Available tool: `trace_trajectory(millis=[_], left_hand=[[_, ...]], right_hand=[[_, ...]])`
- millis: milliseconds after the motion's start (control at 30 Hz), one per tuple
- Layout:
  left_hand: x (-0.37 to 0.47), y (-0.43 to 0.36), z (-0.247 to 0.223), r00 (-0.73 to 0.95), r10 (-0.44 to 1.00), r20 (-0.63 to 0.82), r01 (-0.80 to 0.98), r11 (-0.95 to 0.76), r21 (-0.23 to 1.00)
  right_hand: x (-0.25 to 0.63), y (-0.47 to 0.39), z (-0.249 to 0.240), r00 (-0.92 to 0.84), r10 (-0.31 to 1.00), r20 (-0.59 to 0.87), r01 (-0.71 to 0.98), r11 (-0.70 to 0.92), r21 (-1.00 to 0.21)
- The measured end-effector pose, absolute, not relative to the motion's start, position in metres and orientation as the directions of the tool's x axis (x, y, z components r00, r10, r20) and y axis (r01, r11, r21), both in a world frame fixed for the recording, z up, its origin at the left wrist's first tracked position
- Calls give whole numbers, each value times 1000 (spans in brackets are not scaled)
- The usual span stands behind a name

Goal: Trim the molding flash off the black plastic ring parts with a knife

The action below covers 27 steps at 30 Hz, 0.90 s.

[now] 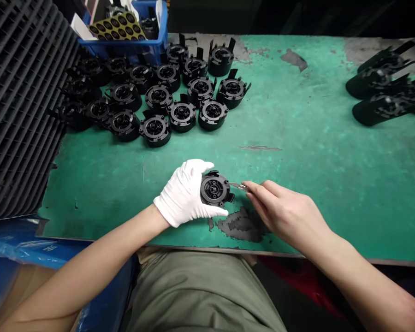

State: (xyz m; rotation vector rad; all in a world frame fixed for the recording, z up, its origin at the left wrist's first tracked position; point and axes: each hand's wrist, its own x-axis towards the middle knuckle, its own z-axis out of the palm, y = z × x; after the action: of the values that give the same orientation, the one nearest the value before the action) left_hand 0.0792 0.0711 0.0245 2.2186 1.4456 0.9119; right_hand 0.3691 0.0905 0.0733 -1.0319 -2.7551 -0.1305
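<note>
My left hand [188,192], in a white glove, grips a round black plastic part [214,189] from its left side, with the thumb and fingers around its edge. The part's ringed face with spokes is turned up. My right hand [280,203] is bare and pinches a small metal blade [241,186] between thumb and fingers. The blade's tip points left and lies at the right rim of the black part, near a small tab. Whether the tip touches the rim I cannot tell.
Several similar black parts [154,128] stand at the back left of the green table [297,152]. Behind them is a blue bin [124,48]. Dark ribbed trays [17,101] rise at the left; taller black parts [380,108] stand at the far right.
</note>
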Motion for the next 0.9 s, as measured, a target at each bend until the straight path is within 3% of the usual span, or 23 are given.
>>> trace_trajectory(millis=[267, 567, 900], left_hand=[[82, 81, 19, 337, 906, 255, 654, -420, 629], [80, 82, 17, 354, 892, 280, 641, -449, 622], [79, 82, 16, 353, 897, 266, 649, -439, 621]], right_hand=[[365, 92, 74, -754, 631, 184, 651, 755, 76], [378, 106, 74, -847, 483, 222, 494, 869, -8], [376, 114, 74, -861, 469, 197, 475, 880, -21]])
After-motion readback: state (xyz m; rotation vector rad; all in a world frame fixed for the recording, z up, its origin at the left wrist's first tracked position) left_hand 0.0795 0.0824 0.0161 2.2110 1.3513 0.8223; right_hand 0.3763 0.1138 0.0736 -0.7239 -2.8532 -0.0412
